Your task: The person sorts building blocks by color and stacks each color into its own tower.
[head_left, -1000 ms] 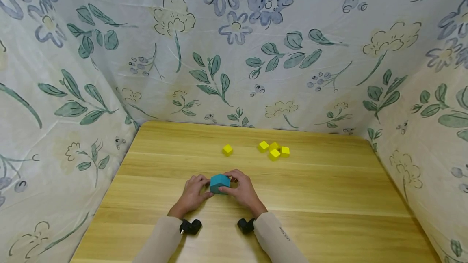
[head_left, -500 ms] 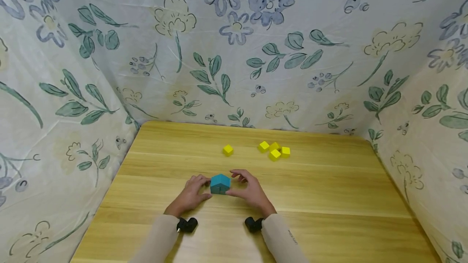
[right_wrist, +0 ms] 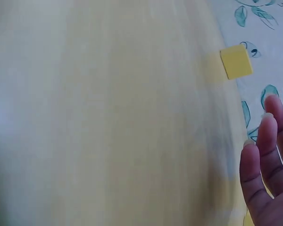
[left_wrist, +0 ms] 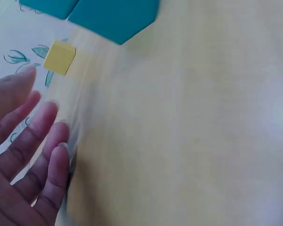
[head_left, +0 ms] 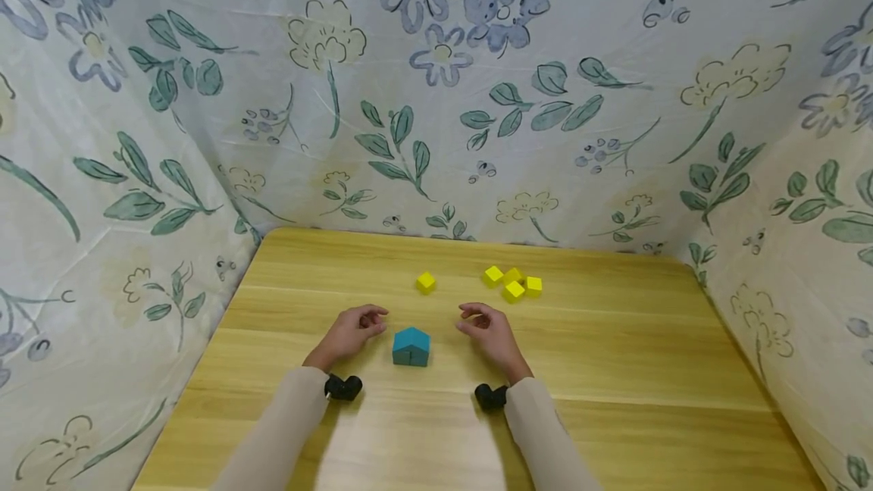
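Note:
Two blue blocks stand pressed together on the table, their tops sloping to a peak like a small house. A thin seam between the blue blocks shows at the top of the left wrist view. To their left is my left hand, fingers loosely bent and holding nothing. My right hand hovers to their right, apart from them, also with nothing in its relaxed fingers. A single yellow cube lies behind the blue blocks. Farther right, several yellow cubes sit in a cluster beyond my right hand.
The wooden table runs back to a floral cloth that hangs behind it and along both sides. A black wrist camera is strapped at the left sleeve and another black camera at the right one.
Both hands have let go of the blue blocks and drawn apart, left hand to the left, right hand to the right, both slightly farther back. The blue blocks stay in place.

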`<state>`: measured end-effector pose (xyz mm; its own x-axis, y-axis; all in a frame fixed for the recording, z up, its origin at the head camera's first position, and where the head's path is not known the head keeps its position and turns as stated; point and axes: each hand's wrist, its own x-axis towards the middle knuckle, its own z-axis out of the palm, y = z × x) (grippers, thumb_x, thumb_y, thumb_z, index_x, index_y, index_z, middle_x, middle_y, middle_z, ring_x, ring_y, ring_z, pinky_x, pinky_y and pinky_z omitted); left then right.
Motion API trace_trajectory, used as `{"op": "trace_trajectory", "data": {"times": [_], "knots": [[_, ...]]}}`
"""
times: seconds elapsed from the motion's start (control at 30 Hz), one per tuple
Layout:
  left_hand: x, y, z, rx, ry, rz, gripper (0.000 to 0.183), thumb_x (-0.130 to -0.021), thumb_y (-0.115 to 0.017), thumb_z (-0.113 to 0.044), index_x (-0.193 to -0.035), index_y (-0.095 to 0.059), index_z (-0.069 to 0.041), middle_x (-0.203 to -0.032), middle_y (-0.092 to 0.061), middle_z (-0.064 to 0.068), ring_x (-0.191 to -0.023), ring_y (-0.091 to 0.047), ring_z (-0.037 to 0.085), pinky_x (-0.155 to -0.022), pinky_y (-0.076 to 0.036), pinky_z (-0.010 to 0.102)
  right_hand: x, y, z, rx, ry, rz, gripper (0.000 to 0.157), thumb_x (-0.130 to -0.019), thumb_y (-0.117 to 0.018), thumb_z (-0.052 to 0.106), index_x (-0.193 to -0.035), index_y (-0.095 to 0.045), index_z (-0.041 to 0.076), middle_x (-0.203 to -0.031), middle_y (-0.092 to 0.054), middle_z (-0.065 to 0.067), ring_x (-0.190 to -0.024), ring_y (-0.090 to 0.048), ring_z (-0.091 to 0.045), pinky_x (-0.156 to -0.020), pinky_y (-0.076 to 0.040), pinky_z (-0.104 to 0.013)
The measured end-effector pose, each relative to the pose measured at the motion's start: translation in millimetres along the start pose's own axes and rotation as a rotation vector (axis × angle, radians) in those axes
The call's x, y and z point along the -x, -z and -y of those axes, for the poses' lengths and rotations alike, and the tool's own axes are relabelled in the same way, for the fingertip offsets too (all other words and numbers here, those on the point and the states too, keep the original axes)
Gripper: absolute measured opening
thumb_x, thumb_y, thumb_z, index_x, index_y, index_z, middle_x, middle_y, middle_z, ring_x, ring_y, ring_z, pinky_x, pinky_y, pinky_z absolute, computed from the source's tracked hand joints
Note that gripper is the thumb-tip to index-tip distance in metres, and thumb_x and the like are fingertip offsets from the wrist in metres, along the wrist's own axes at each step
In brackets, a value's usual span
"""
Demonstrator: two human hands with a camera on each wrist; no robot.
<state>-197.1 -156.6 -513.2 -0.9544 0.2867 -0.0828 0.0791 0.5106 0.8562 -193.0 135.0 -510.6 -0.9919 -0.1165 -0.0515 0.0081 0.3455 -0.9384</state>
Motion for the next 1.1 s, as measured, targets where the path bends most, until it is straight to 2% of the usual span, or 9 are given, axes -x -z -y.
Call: {"op": "trace_trajectory", "data": {"times": [0.2, 0.43, 0.53, 0.73, 0.93, 1.1], "knots": [[-28.2, 4.4, -6.2, 0.026, 0.028, -0.052, 0.029, -0.088, -0.060, -0.022, -0.115, -0.061, -0.011, -0.094, -0.060, 0.000, -0.082, -0.056, 0.015, -0.071, -0.046, 0.030, -25, -4.8, 6, 0.074, -0.005, 0.002, 0.030, -0.084, -0.066, 0.020, -0.112, -0.064, 0.011, -0.098, -0.060, -0.003, -0.083, -0.053, -0.020, -0.072, -0.044, -0.031], [-55.1, 3.1, -15.6, 0.027, 0.057, -0.030, 0.034, -0.089, -0.059, -0.025, -0.120, -0.058, -0.013, -0.101, -0.061, 0.002, -0.088, -0.057, 0.016, -0.075, -0.048, 0.031, -51, -11.9, 11, 0.152, 0.029, 0.013, 0.029, -0.085, -0.065, 0.020, -0.112, -0.064, 0.008, -0.095, -0.060, -0.004, -0.080, -0.053, -0.019, -0.070, -0.045, -0.029], [-63.5, 1.2, -17.3, 0.010, 0.053, 0.000, 0.035, -0.089, -0.058, -0.025, -0.122, -0.057, -0.013, -0.102, -0.061, 0.003, -0.087, -0.058, 0.016, -0.074, -0.048, 0.031, -58, -13.7, 11, 0.173, 0.039, 0.022, 0.030, -0.085, -0.065, 0.020, -0.111, -0.064, 0.007, -0.093, -0.061, -0.005, -0.080, -0.053, -0.019, -0.071, -0.045, -0.030], [-74.9, -2.9, -25.2, -0.013, 0.044, 0.076, 0.038, -0.091, -0.056, -0.021, -0.127, -0.053, -0.011, -0.104, -0.061, 0.005, -0.089, -0.058, 0.017, -0.076, -0.048, 0.032, -67, -16.5, 11, 0.219, 0.033, 0.025, 0.028, -0.085, -0.064, 0.018, -0.111, -0.065, 0.009, -0.091, -0.061, -0.002, -0.080, -0.054, -0.017, -0.073, -0.046, -0.030], [-80.6, -8.8, -35.0, -0.012, 0.051, 0.114, 0.039, -0.091, -0.055, -0.019, -0.129, -0.050, -0.011, -0.104, -0.061, 0.005, -0.094, -0.058, 0.019, -0.081, -0.047, 0.034, -73, -22.9, 13, 0.254, 0.037, 0.035, 0.029, -0.085, -0.064, 0.019, -0.113, -0.065, 0.009, -0.092, -0.062, -0.003, -0.081, -0.055, -0.017, -0.074, -0.046, -0.030], [-84.1, -13.0, -35.3, -0.007, 0.063, 0.131, 0.040, -0.091, -0.055, -0.018, -0.130, -0.049, -0.011, -0.105, -0.060, 0.005, -0.096, -0.057, 0.019, -0.081, -0.047, 0.033, -77, -28.3, 14, 0.276, 0.024, 0.033, 0.030, -0.085, -0.064, 0.020, -0.113, -0.065, 0.010, -0.094, -0.063, -0.003, -0.082, -0.055, -0.017, -0.073, -0.047, -0.029]]}}
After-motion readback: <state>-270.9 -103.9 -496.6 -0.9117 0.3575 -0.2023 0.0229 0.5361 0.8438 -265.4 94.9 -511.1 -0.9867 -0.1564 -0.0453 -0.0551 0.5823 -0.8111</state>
